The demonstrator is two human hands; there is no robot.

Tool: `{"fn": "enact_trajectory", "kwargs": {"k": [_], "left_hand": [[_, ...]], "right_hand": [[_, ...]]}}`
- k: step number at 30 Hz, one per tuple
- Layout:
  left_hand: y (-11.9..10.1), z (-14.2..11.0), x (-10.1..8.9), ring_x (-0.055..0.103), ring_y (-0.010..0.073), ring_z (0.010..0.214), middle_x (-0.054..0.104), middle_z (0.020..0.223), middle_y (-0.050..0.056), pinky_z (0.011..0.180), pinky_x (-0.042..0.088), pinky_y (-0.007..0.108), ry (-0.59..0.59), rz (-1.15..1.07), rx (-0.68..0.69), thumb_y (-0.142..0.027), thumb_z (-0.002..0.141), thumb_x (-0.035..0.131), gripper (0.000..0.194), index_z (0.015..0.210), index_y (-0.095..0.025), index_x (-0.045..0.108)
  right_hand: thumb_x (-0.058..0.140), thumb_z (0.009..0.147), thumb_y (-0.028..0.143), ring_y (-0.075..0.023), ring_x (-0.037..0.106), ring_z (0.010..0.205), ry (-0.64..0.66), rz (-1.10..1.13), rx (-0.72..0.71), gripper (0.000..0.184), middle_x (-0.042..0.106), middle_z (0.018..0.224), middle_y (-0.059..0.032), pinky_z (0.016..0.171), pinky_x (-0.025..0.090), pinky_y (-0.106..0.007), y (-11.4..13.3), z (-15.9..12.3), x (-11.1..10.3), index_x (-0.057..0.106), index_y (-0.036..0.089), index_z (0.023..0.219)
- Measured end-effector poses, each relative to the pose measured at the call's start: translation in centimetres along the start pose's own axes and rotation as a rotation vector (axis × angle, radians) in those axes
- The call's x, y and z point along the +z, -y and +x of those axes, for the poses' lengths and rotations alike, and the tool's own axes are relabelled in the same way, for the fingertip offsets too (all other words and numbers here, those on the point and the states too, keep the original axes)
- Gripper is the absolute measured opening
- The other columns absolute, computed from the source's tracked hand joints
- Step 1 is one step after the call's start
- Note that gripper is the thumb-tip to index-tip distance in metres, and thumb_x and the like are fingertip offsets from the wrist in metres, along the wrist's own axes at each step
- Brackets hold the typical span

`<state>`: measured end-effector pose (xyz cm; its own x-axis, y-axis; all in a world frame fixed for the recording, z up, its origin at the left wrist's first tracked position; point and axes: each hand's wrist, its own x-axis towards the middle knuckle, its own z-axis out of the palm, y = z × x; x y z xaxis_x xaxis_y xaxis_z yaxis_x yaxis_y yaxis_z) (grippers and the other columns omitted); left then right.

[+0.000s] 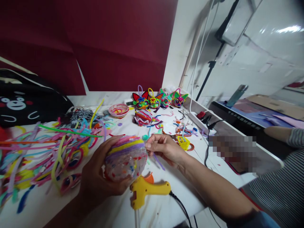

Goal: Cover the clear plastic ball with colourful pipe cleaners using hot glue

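Note:
My left hand [93, 171] is wrapped round a clear, rounded plastic shell [125, 164], tilted above the table. Pink, yellow and purple pipe cleaners run in bands across its upper part. At the shell's right edge, the thumb and fingers of my right hand [163, 148] are pinched on a purple pipe cleaner [158, 161], whose loose end hangs below them. A yellow hot glue gun [150, 187] lies just below the shell, with a glue stick [137, 218] sticking out of it.
Loose pipe cleaners [42, 152] cover the left side. Behind stand several cat-like ornaments [142, 102], a pink striped bowl [118, 110] and a striped piece [143, 117]. Scissors [190, 146] lie right. A power strip [201, 122] lines the table's edge. Another person's striped sleeve [295, 137] shows right.

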<state>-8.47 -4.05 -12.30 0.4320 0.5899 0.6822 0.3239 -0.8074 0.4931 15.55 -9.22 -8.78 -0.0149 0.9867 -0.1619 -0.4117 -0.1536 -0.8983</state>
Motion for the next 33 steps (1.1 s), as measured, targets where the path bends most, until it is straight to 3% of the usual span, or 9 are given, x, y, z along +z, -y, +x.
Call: {"fn": "enact_trajectory", "kwargs": {"k": [8,15,18,22,25,28,31,33], "left_hand": [[0.0,0.2,0.3,0.069,0.0383,0.13,0.067,0.146,0.003,0.111,0.061,0.05,-0.009,-0.09,-0.064,-0.049,0.069,0.082,0.086,0.148,-0.039,0.052],[0.6,0.3,0.2,0.07,0.039,0.128,0.069,0.142,0.002,0.105,0.064,0.053,-0.015,-0.166,-0.049,-0.063,0.068,0.083,0.088,0.148,-0.043,0.053],[1.4,0.1,-0.1,0.071,0.0365,0.126,0.068,0.144,0.004,0.102,0.066,0.048,0.025,-0.177,-0.023,-0.059,0.073,0.082,0.088,0.152,-0.04,0.049],[2.1,-0.3,-0.3,0.071,0.0356,0.128,0.066,0.147,0.009,0.102,0.065,0.044,0.071,-0.22,-0.027,-0.055,0.076,0.083,0.088,0.154,-0.033,0.047],[1.2,-0.4,0.1,0.071,0.035,0.126,0.068,0.143,0.01,0.103,0.063,0.044,0.057,-0.26,-0.113,-0.061,0.075,0.082,0.088,0.15,-0.027,0.052],[-0.4,-0.4,0.7,0.07,0.0356,0.125,0.07,0.138,0.01,0.106,0.061,0.046,-0.07,-0.316,-0.278,-0.077,0.071,0.078,0.091,0.143,-0.024,0.059],[-0.9,-0.2,0.9,0.071,0.0353,0.121,0.072,0.135,0.01,0.105,0.061,0.046,-0.066,-0.361,-0.319,-0.075,0.071,0.077,0.089,0.142,-0.024,0.059],[-0.3,-0.1,0.6,0.072,0.0359,0.121,0.072,0.136,0.01,0.103,0.062,0.047,-0.023,-0.383,-0.268,-0.066,0.072,0.081,0.085,0.143,-0.025,0.058]], "right_hand": [[0.107,0.049,0.042,-0.0081,0.061,0.05,0.082,0.054,0.035,0.046,0.07,0.06,0.0022,0.055,0.051,-0.022,0.0,0.2,-0.3,0.074,0.014,0.066],[0.106,0.051,0.032,-0.0077,0.061,0.049,0.106,0.074,0.044,0.041,0.07,0.06,0.0023,0.053,0.053,-0.021,-0.2,0.2,-0.5,0.074,0.014,0.068],[0.107,0.049,0.029,-0.0078,0.06,0.048,0.11,0.079,0.041,0.042,0.07,0.059,0.0032,0.05,0.053,-0.021,-0.3,0.3,-0.5,0.072,0.014,0.067],[0.107,0.051,0.039,-0.0083,0.06,0.048,0.133,0.076,0.041,0.047,0.069,0.058,0.0031,0.05,0.053,-0.021,-0.4,0.3,-0.5,0.071,0.014,0.068],[0.106,0.053,0.045,-0.0082,0.061,0.047,0.151,0.068,0.048,0.05,0.069,0.057,0.0029,0.05,0.053,-0.021,-0.5,0.4,-0.7,0.071,0.014,0.069],[0.107,0.053,0.045,-0.0079,0.062,0.048,0.151,0.064,0.064,0.051,0.068,0.057,0.0038,0.051,0.055,-0.02,-0.7,0.4,-0.9,0.07,0.014,0.072],[0.107,0.052,0.044,-0.0074,0.062,0.048,0.138,0.068,0.083,0.054,0.067,0.057,0.0055,0.051,0.056,-0.019,-0.8,0.5,-0.9,0.068,0.015,0.074],[0.108,0.05,0.044,-0.0071,0.061,0.047,0.129,0.073,0.1,0.056,0.067,0.059,0.0063,0.049,0.055,-0.018,-0.9,0.5,-0.8,0.066,0.016,0.076]]}}
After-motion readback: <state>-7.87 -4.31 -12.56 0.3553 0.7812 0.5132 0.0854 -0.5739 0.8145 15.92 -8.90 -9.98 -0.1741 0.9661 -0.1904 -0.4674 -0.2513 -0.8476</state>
